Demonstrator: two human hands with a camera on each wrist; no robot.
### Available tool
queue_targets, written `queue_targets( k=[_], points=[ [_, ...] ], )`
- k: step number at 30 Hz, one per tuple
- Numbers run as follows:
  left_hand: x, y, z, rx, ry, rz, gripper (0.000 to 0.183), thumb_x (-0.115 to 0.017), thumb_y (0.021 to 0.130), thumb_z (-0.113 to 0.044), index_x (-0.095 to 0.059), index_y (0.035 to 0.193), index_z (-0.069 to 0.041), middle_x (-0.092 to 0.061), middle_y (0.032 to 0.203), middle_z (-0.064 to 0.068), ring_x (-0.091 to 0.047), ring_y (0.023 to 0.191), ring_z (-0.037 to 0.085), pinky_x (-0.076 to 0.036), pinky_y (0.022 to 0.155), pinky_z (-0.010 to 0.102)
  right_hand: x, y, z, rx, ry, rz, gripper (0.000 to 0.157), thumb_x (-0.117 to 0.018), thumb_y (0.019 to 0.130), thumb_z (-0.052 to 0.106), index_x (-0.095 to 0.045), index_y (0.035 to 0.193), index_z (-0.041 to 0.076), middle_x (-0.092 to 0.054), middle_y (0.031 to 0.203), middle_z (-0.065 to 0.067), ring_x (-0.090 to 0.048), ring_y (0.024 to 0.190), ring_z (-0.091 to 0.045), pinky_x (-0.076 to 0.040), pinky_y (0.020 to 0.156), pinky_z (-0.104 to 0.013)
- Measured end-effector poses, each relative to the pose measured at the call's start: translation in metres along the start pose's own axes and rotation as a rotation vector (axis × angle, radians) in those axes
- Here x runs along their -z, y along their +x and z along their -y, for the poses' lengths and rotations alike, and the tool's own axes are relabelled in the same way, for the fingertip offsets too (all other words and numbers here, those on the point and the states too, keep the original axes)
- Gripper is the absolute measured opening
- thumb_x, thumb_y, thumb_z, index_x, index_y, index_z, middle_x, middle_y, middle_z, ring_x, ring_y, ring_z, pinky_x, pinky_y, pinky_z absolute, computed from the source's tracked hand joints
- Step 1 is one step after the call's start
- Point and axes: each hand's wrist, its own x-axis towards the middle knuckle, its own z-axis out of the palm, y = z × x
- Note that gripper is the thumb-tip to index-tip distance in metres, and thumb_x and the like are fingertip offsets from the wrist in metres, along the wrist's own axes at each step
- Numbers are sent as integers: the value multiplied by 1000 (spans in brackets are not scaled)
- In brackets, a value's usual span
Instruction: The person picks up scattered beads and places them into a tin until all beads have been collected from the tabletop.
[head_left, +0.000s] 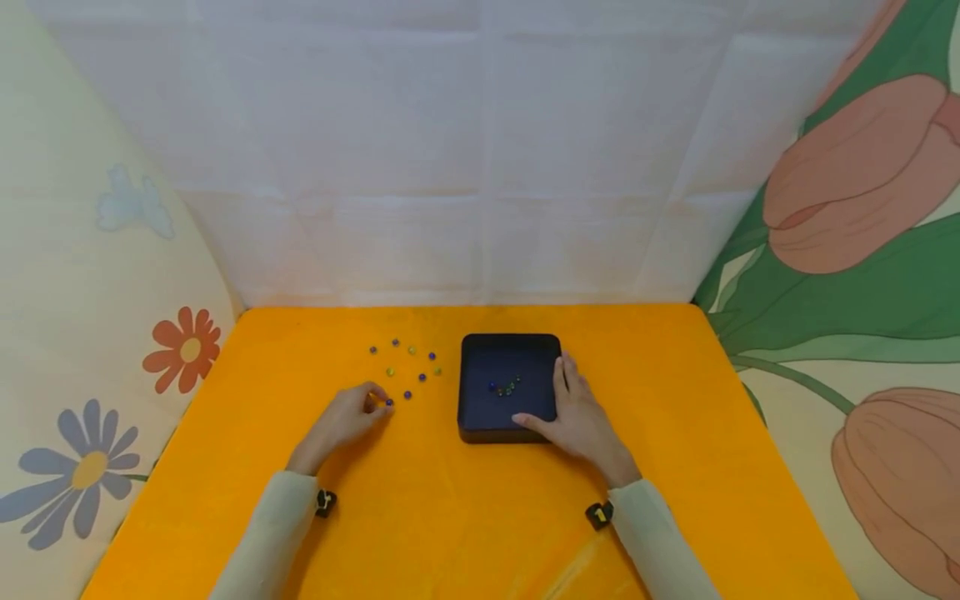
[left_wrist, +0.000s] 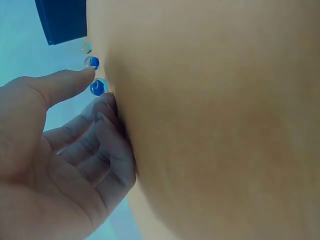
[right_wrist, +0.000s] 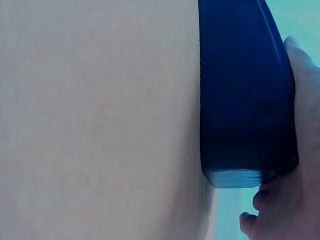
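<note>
Thumb and fingertips of my left hand [head_left: 351,414] close around a blue marble [left_wrist: 98,87] at the tabletop, with the marble between their tips. Several more blue and yellow marbles lie just beyond that hand, among them a blue marble [head_left: 407,395] and a yellow marble [head_left: 390,372]. My right hand [head_left: 583,421] grips the black square tray [head_left: 472,436] at its near right corner, thumb over the near rim and fingers along the right wall. Inside the tray sit a dark blue marble [head_left: 492,386] and several greenish marbles [head_left: 510,389].
An orange cloth [head_left: 465,517] covers the table. A white sheet [head_left: 480,167] hangs behind it, and flower-printed cloths [head_left: 90,350] stand at both sides. Each wrist carries a small black camera.
</note>
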Motion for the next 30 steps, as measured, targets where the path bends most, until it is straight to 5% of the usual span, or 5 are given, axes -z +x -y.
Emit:
queue_targets(
  k=[30],
  points=[
    [1, 8, -3, -8, 32, 20, 20, -67, 103, -20, -71, 113, -4, -76, 96, 11, -60, 70, 14, -50, 65, 30, 1, 0, 2, 2, -4, -6, 130, -54, 85, 89, 2, 169, 7, 10, 179, -13, -10, 165, -40, -32, 126, -59]
  ],
)
